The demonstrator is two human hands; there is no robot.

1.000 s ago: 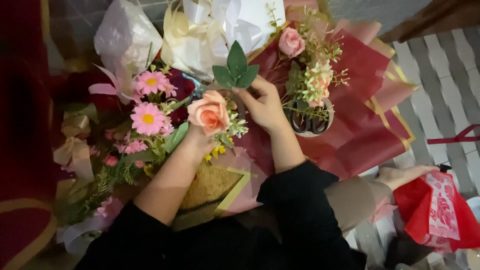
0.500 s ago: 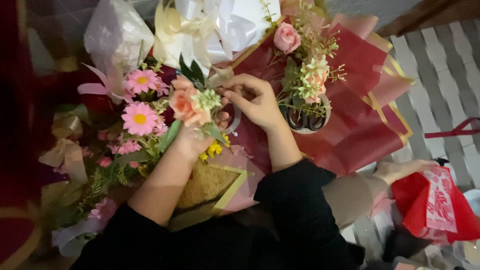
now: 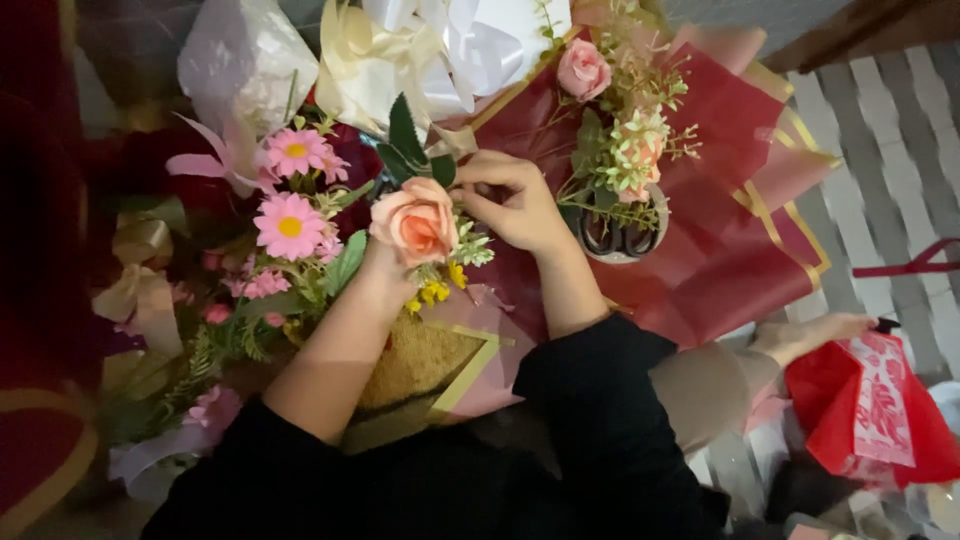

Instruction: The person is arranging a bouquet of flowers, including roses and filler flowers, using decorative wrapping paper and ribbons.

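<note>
My left hand (image 3: 385,262) grips a small bunch of artificial flowers from below: a peach rose (image 3: 415,222) on top, green leaves (image 3: 405,135) behind it, small yellow blooms (image 3: 432,292) and pale green sprigs beneath. The hand is mostly hidden under the rose. My right hand (image 3: 515,200) is curled beside the bunch, its fingertips pinching at the stems and leaves just right of the rose. Both forearms are bare, with black sleeves pushed up near the elbows.
Pink daisies (image 3: 290,225) and greenery lie to the left. A red and pink wrapping sheet (image 3: 730,240) with gold edges holds a pink rose (image 3: 583,70), a green sprig cluster and black scissors (image 3: 615,238). White and cream ribbon (image 3: 420,50) lies above. A red patterned bag (image 3: 870,410) is lower right.
The bunch has turned in my left hand, so the peach rose faces up and the leaves stand behind it. My right hand stays at the stems.
</note>
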